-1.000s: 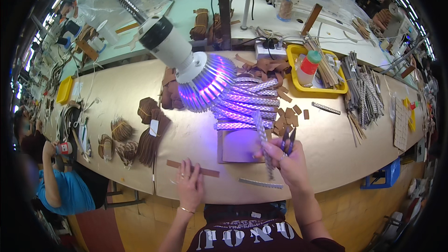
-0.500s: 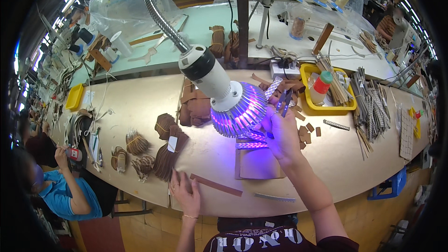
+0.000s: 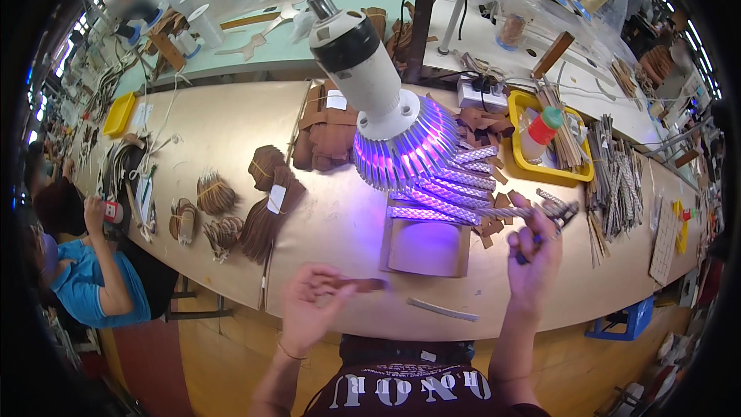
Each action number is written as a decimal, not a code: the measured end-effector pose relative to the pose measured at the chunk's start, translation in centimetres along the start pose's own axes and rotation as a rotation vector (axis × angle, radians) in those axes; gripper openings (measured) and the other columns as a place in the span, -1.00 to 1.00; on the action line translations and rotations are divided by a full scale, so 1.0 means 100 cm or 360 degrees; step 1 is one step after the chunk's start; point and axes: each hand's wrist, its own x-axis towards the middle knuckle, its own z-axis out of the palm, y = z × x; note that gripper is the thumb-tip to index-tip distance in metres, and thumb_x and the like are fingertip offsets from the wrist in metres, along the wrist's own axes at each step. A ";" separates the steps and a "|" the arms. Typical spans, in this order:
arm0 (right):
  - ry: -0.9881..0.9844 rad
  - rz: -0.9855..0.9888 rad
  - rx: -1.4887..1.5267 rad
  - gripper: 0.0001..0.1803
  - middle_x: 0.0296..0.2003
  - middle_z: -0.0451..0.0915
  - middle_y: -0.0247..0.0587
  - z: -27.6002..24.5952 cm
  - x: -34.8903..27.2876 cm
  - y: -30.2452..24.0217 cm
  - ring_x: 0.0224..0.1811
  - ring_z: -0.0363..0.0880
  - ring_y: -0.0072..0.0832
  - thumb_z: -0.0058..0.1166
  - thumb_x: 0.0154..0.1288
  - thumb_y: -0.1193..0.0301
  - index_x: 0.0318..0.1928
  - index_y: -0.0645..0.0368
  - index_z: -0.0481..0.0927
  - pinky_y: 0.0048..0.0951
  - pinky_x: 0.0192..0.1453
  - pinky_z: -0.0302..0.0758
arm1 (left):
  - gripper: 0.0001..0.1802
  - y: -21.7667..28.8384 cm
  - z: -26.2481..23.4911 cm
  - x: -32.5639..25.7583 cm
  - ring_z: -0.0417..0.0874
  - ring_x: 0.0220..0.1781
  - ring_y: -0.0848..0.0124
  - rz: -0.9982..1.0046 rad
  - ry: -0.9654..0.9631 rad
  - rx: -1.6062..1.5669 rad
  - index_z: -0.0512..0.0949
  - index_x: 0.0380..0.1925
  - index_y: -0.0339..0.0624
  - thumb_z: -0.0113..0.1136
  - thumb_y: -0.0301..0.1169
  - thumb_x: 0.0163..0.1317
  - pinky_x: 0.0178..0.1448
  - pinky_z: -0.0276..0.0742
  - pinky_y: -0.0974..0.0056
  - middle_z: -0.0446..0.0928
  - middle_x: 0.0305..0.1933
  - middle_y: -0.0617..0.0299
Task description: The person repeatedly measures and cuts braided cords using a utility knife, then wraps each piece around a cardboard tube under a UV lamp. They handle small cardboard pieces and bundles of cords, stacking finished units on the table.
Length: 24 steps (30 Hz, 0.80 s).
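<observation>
My left hand (image 3: 315, 300) hovers over the front of the table, its fingers closed on one end of a brown strip (image 3: 361, 284). Away to the right, my right hand (image 3: 534, 259) is wrapped round a dark two-jawed hand tool (image 3: 566, 216); blur hides its exact kind. Several braided strips (image 3: 451, 194) lie side by side under the lamp (image 3: 405, 143), which casts violet light on them. Just in front of these rests a brown box-like piece (image 3: 426, 249) with a rounded lit patch. A single grey strip (image 3: 442, 310) lies near the table edge.
Bundles of brown strips (image 3: 270, 212) lie left of the lamp, with stacked brown pieces (image 3: 324, 135) behind. A yellow tray (image 3: 515, 139) holds a green-capped bottle (image 3: 543, 133); strip bundles (image 3: 617, 185) lie beside it. A person in blue (image 3: 100, 282) sits at the left.
My left hand has picked the brown strip up off the table. My right hand has moved from beside the lamp rightward and nearer, still holding the tool. The view has shifted slightly.
</observation>
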 end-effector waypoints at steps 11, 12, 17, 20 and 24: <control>0.0175 -0.0390 0.0150 -0.87 -0.19 0.61 -0.26 -0.068 -0.033 -0.054 -0.69 0.08 -0.85 0.07 0.43 0.36 -0.11 0.08 0.47 -0.69 -0.52 0.20 | -0.63 0.048 0.132 0.031 0.71 -0.15 0.34 -0.0127 -0.0611 -0.0467 0.41 0.07 -0.40 0.19 -0.62 0.27 -0.09 0.69 0.35 0.63 -0.14 0.03; 0.0167 -0.0363 0.0114 -0.87 -0.24 0.59 -0.31 -0.066 -0.034 -0.051 -0.69 0.09 -0.85 0.08 0.42 0.37 -0.11 0.08 0.47 -0.68 -0.52 0.19 | -0.63 0.040 0.130 0.034 0.72 -0.18 0.36 -0.0139 -0.0484 -0.0383 0.41 0.07 -0.41 0.19 -0.62 0.26 -0.12 0.68 0.38 0.62 -0.14 0.02; 0.0287 -0.0058 -0.0037 -0.85 -0.47 0.42 -0.47 -0.041 -0.039 0.002 -0.67 0.12 -0.82 0.14 0.36 0.44 -0.13 0.09 0.45 -0.63 -0.53 0.18 | -0.61 0.009 0.107 0.034 0.69 -0.36 0.49 -0.0120 -0.0088 -0.0328 0.43 0.07 -0.43 0.22 -0.62 0.24 -0.32 0.60 0.49 0.63 -0.19 0.05; 0.0131 0.0062 -0.0125 -0.82 -0.51 0.38 -0.48 -0.024 -0.046 0.029 -0.65 0.15 -0.79 0.16 0.32 0.49 -0.14 0.11 0.44 -0.61 -0.51 0.20 | -0.60 0.000 0.098 0.039 0.66 -0.44 0.55 -0.0070 -0.0035 -0.0260 0.45 0.06 -0.42 0.26 -0.59 0.22 -0.38 0.56 0.52 0.63 -0.22 0.11; 0.0170 -0.0009 -0.0276 -0.79 -0.50 0.40 -0.44 -0.010 -0.046 0.041 -0.58 0.28 -0.73 0.19 0.28 0.54 -0.14 0.13 0.43 -0.60 -0.48 0.25 | -0.62 -0.009 0.096 0.039 0.62 -0.36 0.59 -0.0013 0.0068 -0.0356 0.47 0.05 -0.38 0.27 -0.58 0.22 -0.30 0.53 0.52 0.59 -0.13 0.16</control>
